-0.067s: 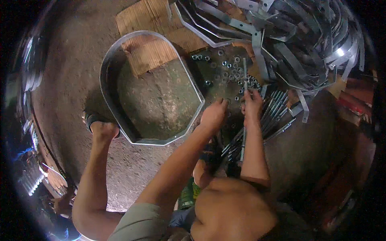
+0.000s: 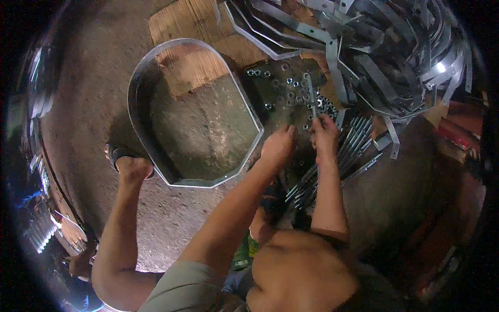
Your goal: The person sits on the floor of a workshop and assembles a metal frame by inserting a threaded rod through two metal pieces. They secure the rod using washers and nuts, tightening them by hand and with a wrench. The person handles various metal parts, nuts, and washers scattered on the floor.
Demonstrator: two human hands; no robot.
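Note:
My right hand (image 2: 325, 136) is closed around a metal threaded rod (image 2: 312, 94), whose far end sticks out beyond my fingers over loose nuts and washers. My left hand (image 2: 279, 144) is held just to its left with the fingers curled together; whether something small is pinched there is hidden. Beneath and beside my right forearm lies a bundle of threaded rods (image 2: 354, 141). A heap of nuts (image 2: 327, 106) sits past my right hand, with several washers (image 2: 291, 97) scattered to its left.
A large bent metal band (image 2: 132, 106) forms a closed loop on the floor to the left, partly over cardboard (image 2: 192, 67). Bent flat metal brackets (image 2: 384, 73) are piled at the far right. My sandalled foot (image 2: 132, 164) rests beside the band.
The rod in my right hand has tilted, its far end swinging slightly left, and its near end no longer shows below the hand. My left hand has barely moved.

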